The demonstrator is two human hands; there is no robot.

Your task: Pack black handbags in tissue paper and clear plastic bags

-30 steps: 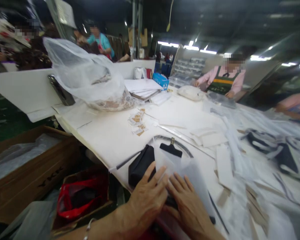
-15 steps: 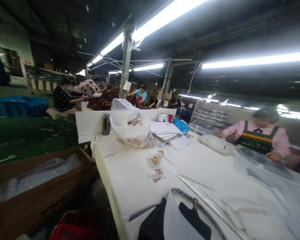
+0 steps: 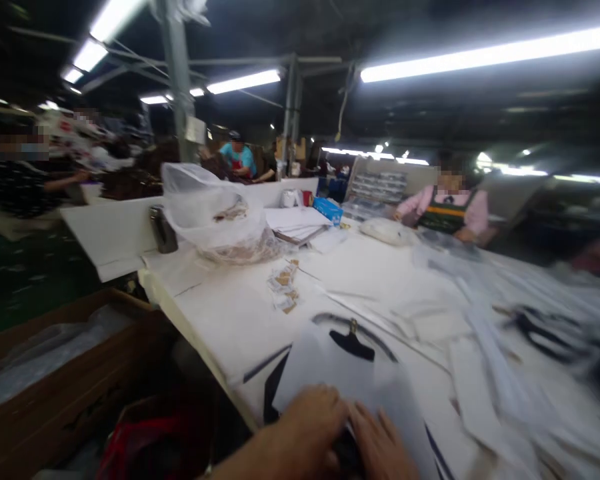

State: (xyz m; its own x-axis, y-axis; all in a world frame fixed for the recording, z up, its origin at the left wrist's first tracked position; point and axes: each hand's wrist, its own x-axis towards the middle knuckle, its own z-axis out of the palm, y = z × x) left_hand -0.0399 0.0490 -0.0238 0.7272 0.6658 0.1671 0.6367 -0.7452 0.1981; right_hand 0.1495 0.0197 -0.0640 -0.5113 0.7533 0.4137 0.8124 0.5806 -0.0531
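Observation:
A black bag (image 3: 350, 345) with a small gold-coloured fitting lies at the near edge of the white table, with a dark strap looped behind it. White sheeting (image 3: 320, 363) covers much of its body. My left hand (image 3: 307, 427) is curled over the near part, its fingers closed around dark material. Close beside it, my right hand (image 3: 380, 443) rests with fingers stretched out on the sheeting. Motion blur and the hands themselves hide part of what lies between them.
Small packets (image 3: 284, 287) and a translucent sack (image 3: 215, 220) are on the table (image 3: 220, 327). Papers (image 3: 295, 220), a blue box (image 3: 327, 210) and a flask (image 3: 163, 230) stand farther back. A cardboard box (image 3: 105, 373) is at left. A co-worker (image 3: 445, 207) sits across; plastic sheets lie right.
Both my hands have come into view at the bottom, onto the sheeting and bag. The view has turned right and down, showing more of the table's right side.

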